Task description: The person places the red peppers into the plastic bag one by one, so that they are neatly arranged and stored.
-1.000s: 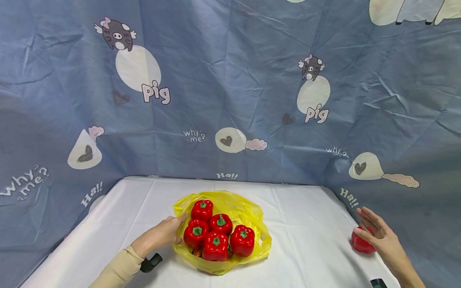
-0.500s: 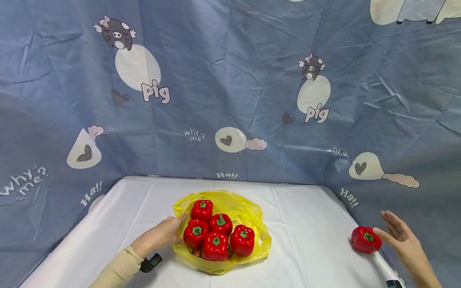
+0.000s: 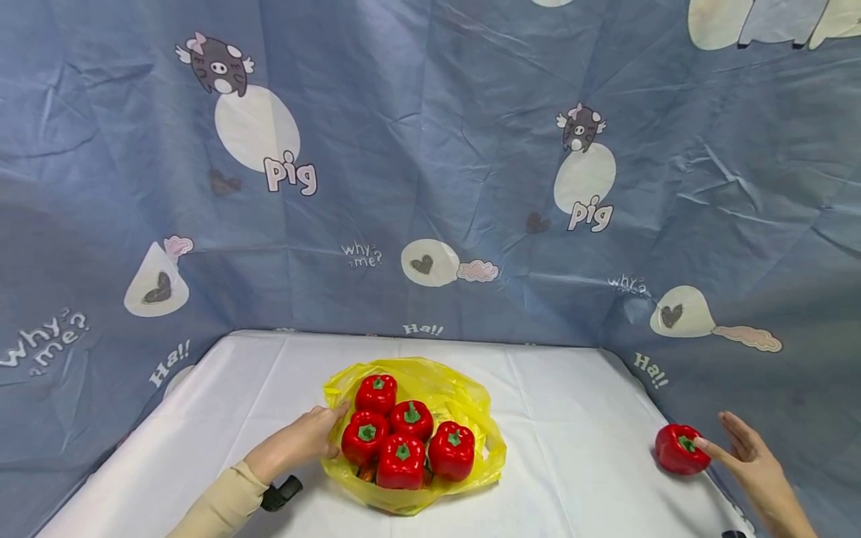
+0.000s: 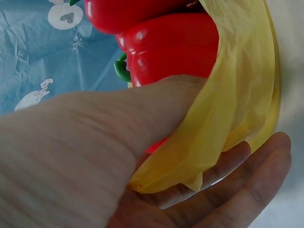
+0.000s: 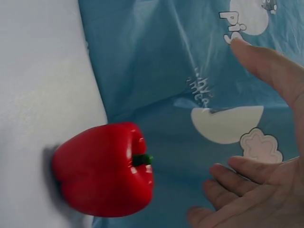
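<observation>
A yellow plastic bag lies opened out on the white table, with several red bell peppers sitting inside, green stems showing. My left hand holds the bag's left edge. In the left wrist view, its thumb is inside the bag against a bell pepper, while the fingers lie outside the yellow plastic. One more red bell pepper rests on its side near the table's right edge. My right hand is beside it, fingers spread. The right wrist view shows a gap between that pepper and the fingers.
White cloth covers the table. A blue curtain with pig prints hangs behind and along both sides. Black wrist straps show, one below the left wrist and one at the bottom right.
The right hand has drawn back to the right from over the lone bell pepper, uncovering it, and has then dropped slightly. The left hand and bag have stayed put.
</observation>
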The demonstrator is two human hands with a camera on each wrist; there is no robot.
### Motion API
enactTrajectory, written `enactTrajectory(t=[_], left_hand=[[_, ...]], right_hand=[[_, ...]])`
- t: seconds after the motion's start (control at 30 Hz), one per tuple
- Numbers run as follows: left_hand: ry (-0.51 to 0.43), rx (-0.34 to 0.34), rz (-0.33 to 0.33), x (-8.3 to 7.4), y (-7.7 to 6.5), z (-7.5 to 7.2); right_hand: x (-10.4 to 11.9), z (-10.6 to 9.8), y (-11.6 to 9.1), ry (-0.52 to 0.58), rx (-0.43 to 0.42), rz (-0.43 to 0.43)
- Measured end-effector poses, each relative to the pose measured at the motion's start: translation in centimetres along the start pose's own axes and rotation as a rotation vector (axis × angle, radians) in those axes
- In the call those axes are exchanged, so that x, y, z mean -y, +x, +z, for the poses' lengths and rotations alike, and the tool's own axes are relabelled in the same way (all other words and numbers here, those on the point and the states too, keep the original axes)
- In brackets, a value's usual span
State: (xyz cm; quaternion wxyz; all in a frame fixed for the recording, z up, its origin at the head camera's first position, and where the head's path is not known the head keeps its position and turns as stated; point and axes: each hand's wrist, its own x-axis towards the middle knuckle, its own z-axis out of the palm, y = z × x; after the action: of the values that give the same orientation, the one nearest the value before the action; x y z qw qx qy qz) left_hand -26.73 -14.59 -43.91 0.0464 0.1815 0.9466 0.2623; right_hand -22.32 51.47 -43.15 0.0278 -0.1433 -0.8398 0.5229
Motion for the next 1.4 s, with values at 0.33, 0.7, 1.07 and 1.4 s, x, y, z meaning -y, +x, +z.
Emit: enactTrajectory(t=[0.33, 0.7, 1.07, 1.4], left_hand=[[0.002, 0.014, -0.029, -0.2, 0.1, 0.0], [0.019, -0.009, -0.002, 0.0, 0.0, 0.0], [0.021, -0.007, -0.021, -0.1, 0.0, 0.0], [0.017, -0.007, -0.019, 0.0, 0.0, 0.1]], right_hand=[[-0.9, 0.6, 1.0, -0.024, 0.037, 0.089], [-1.7, 1.5, 1.7, -0.055, 0.052, 0.111], [-2.4, 2.6, 2.8, -0.095, -0.059, 0.154], [-4.7, 3.4, 4.1, -0.16, -0.088, 0.259]])
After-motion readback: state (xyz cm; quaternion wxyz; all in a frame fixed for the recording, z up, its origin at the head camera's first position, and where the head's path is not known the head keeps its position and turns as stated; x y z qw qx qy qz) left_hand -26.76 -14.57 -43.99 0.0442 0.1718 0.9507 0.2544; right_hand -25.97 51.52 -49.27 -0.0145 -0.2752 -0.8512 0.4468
